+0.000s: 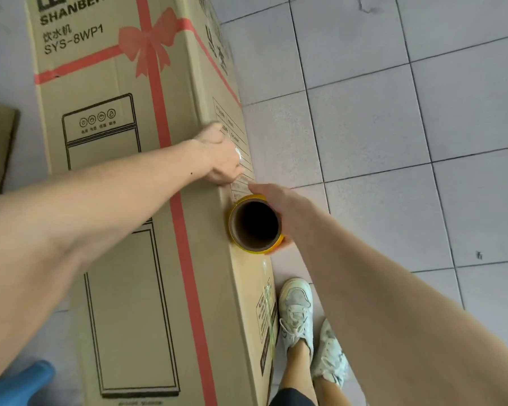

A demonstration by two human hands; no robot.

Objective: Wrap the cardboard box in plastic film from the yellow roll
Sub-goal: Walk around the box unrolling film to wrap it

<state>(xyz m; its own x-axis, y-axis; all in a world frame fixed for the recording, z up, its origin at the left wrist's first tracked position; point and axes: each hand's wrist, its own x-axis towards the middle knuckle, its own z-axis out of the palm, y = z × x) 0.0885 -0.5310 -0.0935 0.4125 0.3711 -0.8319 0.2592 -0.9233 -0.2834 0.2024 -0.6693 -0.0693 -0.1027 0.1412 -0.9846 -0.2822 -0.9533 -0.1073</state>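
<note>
Gripping the upright yellow roll (255, 225), right hand (279, 206); left hand (220, 155) pinches film against lengthwise-lying cardboard box (123, 200).

Box (123, 200): brown cardboard w/ red printed ribbon & bow, black text + line drawing. Roll (255, 227): yellow rim, brown core, dark inside. Floor (393, 112): pale grey tiles, dark grout. Shoes (296, 312): white, scuffed grey. Blue thing (18, 382) bottom-left.
</note>
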